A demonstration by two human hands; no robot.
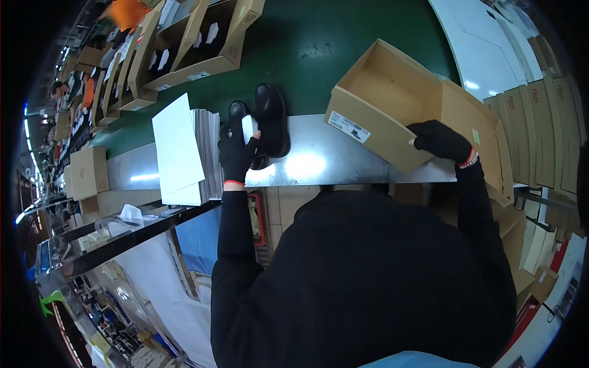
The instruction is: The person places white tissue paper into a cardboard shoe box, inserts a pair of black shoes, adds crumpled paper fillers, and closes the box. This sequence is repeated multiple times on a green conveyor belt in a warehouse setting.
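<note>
My left hand (235,153), in a black fingerless glove, is over the left one of two black shoes. Its thumb and fingers close around a small white slip (248,127) lying against that black shoe (237,110); the hand hides most of the shoe's rear. Beside it stands the other black shoe (270,119), toe pointing away from me. On the right, my gloved right hand (438,141) grips the near right edge of an open brown shoebox (392,92). The box sits at an angle, its hinged lid (485,138) folded out to the right, and nothing shows inside.
A stack of white paper sheets (181,153) lies left of the shoes. Open shoeboxes (202,64) with dark shoes line the far left of the green surface (319,49). Closed brown boxes (540,129) stand in a row at right. A metal strip (307,168) edges the bench.
</note>
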